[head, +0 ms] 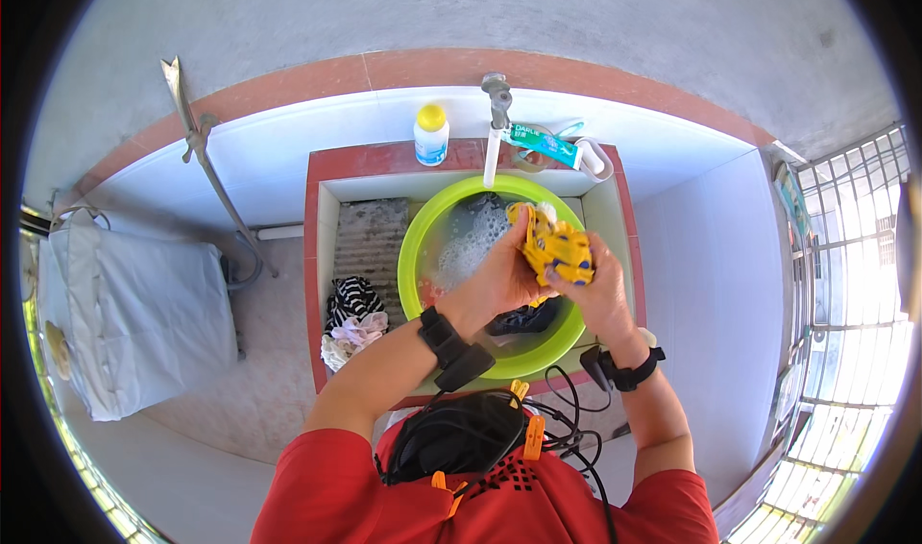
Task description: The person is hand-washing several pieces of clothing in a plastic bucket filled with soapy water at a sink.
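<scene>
A yellow cloth with blue spots [558, 247] is bunched between my two hands, above the right part of a lime-green plastic basin [409, 256]. My left hand [506, 267] grips its left side, and my right hand [596, 285] closes on its lower right end. Soapy water with white foam [472, 245] lies in the basin. Dark cloth [524, 318] shows in the water below my hands, and something reddish is at the basin's left side. How much cloth is hidden under my hands I cannot tell.
The basin stands in a red-edged tiled sink [312, 256] beside a ribbed washboard surface [371, 238]. Striped black-and-white cloth [354, 300] and pale cloth [353, 339] lie left. Behind are a yellow-capped bottle [431, 137], a tap [497, 105] and a toothpaste tube [545, 145]. Cables hang near my chest.
</scene>
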`<state>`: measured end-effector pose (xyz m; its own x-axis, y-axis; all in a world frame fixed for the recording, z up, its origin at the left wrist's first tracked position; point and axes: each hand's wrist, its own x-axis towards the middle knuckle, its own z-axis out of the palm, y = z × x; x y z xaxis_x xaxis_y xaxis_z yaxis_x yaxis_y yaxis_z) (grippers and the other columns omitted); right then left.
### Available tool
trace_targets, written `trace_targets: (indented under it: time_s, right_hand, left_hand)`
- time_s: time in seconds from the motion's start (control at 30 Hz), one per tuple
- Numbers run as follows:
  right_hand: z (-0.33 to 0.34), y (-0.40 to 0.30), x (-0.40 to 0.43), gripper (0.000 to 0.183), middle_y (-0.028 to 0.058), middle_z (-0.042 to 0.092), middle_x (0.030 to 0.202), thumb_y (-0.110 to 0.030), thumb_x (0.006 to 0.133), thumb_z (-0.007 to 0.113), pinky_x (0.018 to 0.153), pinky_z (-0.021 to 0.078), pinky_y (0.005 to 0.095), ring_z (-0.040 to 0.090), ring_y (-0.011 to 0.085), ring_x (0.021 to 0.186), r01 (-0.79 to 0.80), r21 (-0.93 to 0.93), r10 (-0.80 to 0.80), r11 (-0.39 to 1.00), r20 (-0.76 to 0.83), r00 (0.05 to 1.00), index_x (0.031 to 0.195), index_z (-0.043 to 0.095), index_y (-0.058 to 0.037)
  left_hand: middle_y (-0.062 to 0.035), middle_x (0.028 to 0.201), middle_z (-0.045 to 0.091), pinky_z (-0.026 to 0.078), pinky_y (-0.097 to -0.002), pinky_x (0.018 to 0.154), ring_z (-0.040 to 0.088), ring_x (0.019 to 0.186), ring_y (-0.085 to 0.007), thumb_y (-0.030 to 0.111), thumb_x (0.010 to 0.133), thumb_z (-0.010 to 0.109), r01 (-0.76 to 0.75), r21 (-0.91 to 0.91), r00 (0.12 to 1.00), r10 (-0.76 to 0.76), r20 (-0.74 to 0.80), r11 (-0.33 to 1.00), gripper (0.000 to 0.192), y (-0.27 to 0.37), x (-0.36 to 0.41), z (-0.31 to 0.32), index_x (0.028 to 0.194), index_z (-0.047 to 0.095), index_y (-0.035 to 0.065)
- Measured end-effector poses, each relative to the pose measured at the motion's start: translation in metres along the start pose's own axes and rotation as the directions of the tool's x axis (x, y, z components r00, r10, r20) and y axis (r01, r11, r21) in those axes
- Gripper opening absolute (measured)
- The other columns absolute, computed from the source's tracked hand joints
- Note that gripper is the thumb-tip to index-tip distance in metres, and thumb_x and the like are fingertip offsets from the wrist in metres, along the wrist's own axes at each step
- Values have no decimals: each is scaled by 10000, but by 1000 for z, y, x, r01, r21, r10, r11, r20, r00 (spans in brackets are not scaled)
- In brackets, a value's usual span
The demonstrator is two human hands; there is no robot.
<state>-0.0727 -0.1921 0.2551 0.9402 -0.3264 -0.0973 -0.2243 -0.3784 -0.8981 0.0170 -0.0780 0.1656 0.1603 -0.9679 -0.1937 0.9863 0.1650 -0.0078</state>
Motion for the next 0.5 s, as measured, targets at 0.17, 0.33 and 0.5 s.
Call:
trace_targets:
  time_s: [0.17, 0.33, 0.5]
  right_hand:
    - [12, 12, -26, 490, 38, 655, 1002, -111, 734, 847, 842, 501, 264, 594, 83, 910, -83, 12, 75, 996, 326, 942, 1130, 580, 0]
    - [-3, 14, -23, 479, 56, 661, 988, -157, 779, 818, 854, 497, 281, 602, 126, 894, -34, 17, 23, 999, 429, 903, 1151, 577, 21]
    - [-4, 73, 8, 459, 100, 594, 1161, -116, 829, 759, 926, 473, 303, 577, 151, 1034, -197, 388, 209, 901, 11, 978, 1212, 546, 21]
  left_hand:
    - [-67, 983, 675, 541, -355, 834, 667, 889, -206, 353, 956, 591, -89, 217, 947, 150, -286, 972, 299, 7, 1, -15, 1094, 622, 91]
    - [-66, 1157, 657, 529, -325, 895, 650, 1032, -196, 167, 989, 532, -340, 771, 915, 379, 138, 539, 249, -11, -16, -60, 1211, 592, 71]
    - [-48, 1300, 596, 518, -349, 961, 615, 1129, -192, 250, 991, 557, -79, 206, 986, 107, -129, 975, 384, -10, -15, -47, 1332, 492, 86]
